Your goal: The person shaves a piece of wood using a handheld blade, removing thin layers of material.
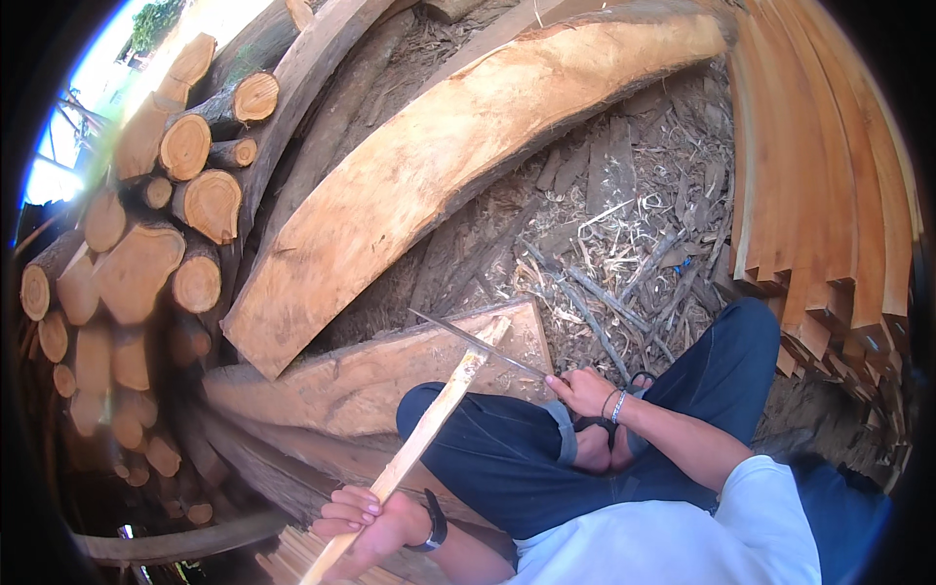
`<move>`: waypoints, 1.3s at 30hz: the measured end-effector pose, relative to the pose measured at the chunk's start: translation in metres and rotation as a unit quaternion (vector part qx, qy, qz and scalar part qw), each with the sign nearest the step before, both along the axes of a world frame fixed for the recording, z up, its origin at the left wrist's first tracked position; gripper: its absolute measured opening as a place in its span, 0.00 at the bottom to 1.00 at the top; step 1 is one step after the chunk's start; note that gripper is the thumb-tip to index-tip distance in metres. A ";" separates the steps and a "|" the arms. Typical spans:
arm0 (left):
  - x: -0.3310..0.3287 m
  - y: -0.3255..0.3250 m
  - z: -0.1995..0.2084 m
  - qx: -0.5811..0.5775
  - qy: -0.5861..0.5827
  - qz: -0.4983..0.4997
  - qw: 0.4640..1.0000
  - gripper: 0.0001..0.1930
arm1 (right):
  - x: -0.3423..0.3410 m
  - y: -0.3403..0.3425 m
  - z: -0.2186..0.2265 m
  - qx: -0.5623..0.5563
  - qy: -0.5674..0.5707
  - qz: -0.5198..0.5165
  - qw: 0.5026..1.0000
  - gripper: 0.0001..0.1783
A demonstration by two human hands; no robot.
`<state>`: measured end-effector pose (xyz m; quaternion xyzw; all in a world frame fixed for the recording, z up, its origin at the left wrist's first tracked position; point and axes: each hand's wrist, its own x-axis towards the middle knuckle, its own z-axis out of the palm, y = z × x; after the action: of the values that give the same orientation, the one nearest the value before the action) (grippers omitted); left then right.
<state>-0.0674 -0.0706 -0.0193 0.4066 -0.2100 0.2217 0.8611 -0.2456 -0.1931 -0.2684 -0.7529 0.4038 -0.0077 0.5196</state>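
Note:
My left hand (378, 525), low in the picture, is closed round the near part of a pale wooden stick (421, 437). The stick slants up and away to the right, its far end over a flat wooden slab (341, 390) in front of my legs. In my right hand (588, 392) is a long knife (517, 365); its handle is hidden by my fingers. The narrow blade points to the left and crosses the stick near the far end, where the wood looks freshly cut. I cannot tell how deep the edge sits.
A big curved plank (468, 136) lies beyond the slab. Cut logs (200, 205) are stacked at the left, and sawn boards (814, 146) stand at the right. Shavings and thin sticks (609, 302) litter the ground ahead. My crossed legs (487, 434) are just below the slab.

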 end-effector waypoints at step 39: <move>-0.024 -0.009 -0.005 0.075 -0.065 0.066 0.993 0.32 | -0.001 -0.002 -0.024 0.033 0.030 -0.046 0.998 0.38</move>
<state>-0.0918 -0.0795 -0.0241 0.4679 -0.2541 0.2875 0.7961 -0.2466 -0.1954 -0.2923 -0.7160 0.4530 0.0042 0.5311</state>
